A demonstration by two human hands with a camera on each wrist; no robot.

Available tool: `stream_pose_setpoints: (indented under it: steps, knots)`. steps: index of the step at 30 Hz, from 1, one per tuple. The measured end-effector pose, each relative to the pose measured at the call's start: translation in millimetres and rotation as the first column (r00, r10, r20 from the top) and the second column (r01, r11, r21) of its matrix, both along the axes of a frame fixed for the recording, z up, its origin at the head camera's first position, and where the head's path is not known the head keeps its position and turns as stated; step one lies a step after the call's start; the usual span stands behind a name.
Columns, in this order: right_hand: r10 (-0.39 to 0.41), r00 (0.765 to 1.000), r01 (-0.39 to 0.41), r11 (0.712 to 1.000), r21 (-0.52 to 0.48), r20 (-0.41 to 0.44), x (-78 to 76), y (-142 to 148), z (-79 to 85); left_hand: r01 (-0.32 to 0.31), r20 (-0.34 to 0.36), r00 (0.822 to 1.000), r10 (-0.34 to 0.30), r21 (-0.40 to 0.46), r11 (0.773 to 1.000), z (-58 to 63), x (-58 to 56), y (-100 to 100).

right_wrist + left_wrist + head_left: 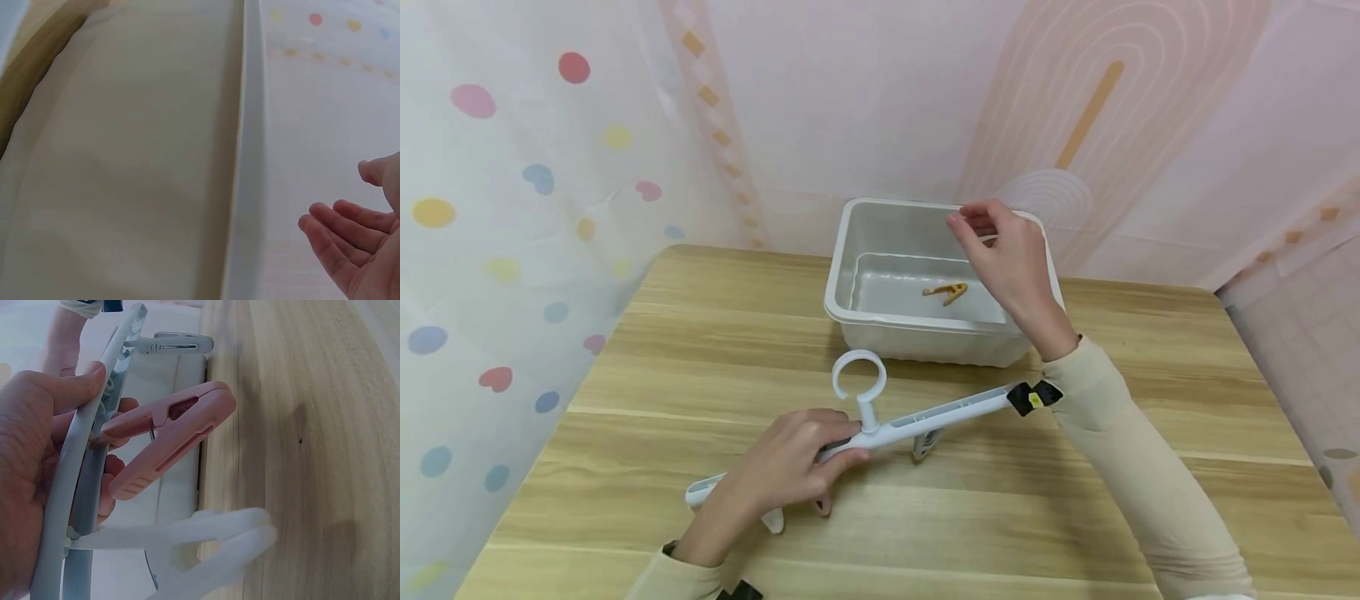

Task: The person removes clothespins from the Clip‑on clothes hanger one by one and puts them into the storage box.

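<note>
Gripped in the left hand (790, 454), in front of the white tub (932, 340): a pale blue clothes hanger (955, 414), thumb and fingers wrapped around it beside the round hook (859, 355). Attached along its underside, also in front of the tub — a pink clip (172, 439), a white clip (162, 534) and a grey clip (181, 344), the pink clip between the other two. Raised at the right end of the tub, holding nothing: the right hand (1011, 254), fingers loosely bent and thumb apart from the fingertips. Lying on the floor of the tub, a single yellow clip (953, 292). Under the tub, a wood-grain table (1187, 400); behind the tub, a pale backdrop (865, 108), dotted to the left of the tub and arch-patterned to its right.
</note>
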State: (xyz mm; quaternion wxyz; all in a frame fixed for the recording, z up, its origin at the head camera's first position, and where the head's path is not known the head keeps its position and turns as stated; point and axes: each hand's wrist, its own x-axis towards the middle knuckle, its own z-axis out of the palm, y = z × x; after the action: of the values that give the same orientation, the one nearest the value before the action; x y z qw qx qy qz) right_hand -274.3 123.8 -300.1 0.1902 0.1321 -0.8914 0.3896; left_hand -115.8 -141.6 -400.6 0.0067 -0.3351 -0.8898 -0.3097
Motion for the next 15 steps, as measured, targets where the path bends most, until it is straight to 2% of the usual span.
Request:
stream_pose_setpoints:
  steps: [9,15]
  knots:
    - [0.073,0.997,-0.074,0.997,-0.036,-0.031,19.6,-7,3.6,-0.001,0.0,1.0,0.001,0.0,1.0,3.3,-3.5,-2]
    - [0.114,0.992,-0.116,0.992,-0.041,-0.059,31.2,-8,-0.4,0.007,0.01,1.0,-0.007,0.017,1.0,6.5,-5.6,-4]
